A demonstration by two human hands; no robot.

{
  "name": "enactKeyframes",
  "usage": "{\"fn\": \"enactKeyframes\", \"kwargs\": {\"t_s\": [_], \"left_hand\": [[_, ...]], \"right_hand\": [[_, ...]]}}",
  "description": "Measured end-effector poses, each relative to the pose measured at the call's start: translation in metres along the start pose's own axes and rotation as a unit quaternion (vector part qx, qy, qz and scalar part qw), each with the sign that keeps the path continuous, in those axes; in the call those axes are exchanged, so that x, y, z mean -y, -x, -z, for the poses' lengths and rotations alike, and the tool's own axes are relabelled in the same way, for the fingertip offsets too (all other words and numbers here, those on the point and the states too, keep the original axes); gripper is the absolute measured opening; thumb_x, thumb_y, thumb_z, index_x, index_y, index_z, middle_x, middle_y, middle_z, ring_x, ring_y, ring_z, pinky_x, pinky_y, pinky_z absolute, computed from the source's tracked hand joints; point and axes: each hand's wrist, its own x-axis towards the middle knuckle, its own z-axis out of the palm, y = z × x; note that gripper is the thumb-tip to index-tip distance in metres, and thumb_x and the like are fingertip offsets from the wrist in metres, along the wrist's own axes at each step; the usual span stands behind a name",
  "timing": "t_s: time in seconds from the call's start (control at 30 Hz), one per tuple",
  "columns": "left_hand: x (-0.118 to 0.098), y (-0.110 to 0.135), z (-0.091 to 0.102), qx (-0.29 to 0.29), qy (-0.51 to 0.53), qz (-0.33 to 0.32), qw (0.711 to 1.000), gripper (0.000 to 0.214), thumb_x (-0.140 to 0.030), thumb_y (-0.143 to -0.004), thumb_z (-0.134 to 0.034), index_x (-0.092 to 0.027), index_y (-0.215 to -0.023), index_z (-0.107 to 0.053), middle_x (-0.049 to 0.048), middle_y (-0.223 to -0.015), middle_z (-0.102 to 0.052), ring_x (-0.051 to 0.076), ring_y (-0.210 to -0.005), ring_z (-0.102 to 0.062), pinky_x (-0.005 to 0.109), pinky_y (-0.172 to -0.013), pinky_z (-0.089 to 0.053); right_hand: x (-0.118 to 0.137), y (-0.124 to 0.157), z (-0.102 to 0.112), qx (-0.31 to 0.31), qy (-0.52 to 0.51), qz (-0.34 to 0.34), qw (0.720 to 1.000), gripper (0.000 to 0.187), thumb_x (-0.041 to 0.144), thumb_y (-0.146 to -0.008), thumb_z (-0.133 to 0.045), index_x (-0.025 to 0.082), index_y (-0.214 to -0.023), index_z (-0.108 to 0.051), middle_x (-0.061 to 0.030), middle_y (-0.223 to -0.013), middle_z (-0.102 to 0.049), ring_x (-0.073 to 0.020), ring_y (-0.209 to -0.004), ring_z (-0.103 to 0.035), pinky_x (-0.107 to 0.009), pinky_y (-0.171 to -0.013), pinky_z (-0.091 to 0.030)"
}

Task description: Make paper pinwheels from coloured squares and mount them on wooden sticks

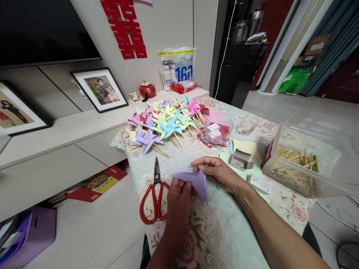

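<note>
A folded lilac paper sheet [196,180] is held between both hands just above the flowered tablecloth [232,224]. My left hand [178,200] pinches its near lower edge with closed fingers. My right hand [217,172] grips its far upper edge, fingers curled over the fold. Red-handled scissors [154,198] lie flat just left of my left hand, blades pointing away from me.
A pile of finished paper pinwheels [165,121] on sticks covers the far table end. A clear bowl [218,130] holds small boxes. A clear tub [308,164] of wooden sticks stands right. A small open box [240,160] and coloured sheets lie behind my right hand.
</note>
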Motion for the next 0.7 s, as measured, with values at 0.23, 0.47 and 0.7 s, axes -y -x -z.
{"fn": "enactKeyframes", "kwargs": {"t_s": [0.23,0.47,0.7], "left_hand": [[-0.0002,0.0011,-0.0005,0.008,-0.044,-0.007,0.999,0.012,-0.028,-0.082,-0.066,-0.019,-0.089,-0.062,-0.0012,-0.073,-0.065,0.013,-0.063,-0.054,0.024,-0.061,-0.044],[-0.0010,0.0016,-0.0001,0.013,-0.047,0.006,0.999,0.017,-0.030,-0.080,-0.069,-0.020,-0.092,-0.060,-0.0054,-0.062,-0.057,0.014,-0.059,-0.055,0.025,-0.061,-0.045],[-0.0018,0.0013,-0.0017,0.010,-0.010,0.018,1.000,0.028,-0.029,-0.076,-0.073,-0.018,-0.099,-0.061,-0.0036,-0.068,-0.064,0.011,-0.057,-0.054,0.023,-0.058,-0.044]], "right_hand": [[-0.0017,-0.0021,0.0022,-0.016,0.098,0.010,0.995,0.050,0.021,-0.067,-0.079,0.021,-0.116,-0.070,-0.0018,-0.089,-0.070,-0.0153,-0.077,-0.062,-0.027,-0.069,-0.045],[-0.0014,-0.0036,0.0009,0.020,0.100,0.018,0.995,0.058,0.016,-0.065,-0.078,0.021,-0.122,-0.066,0.0014,-0.087,-0.065,-0.0123,-0.068,-0.059,-0.025,-0.063,-0.043],[0.0019,0.0000,-0.0017,0.006,0.122,0.004,0.992,0.041,0.022,-0.068,-0.077,0.018,-0.109,-0.072,-0.0011,-0.086,-0.069,-0.0144,-0.072,-0.060,-0.027,-0.066,-0.043]]}}
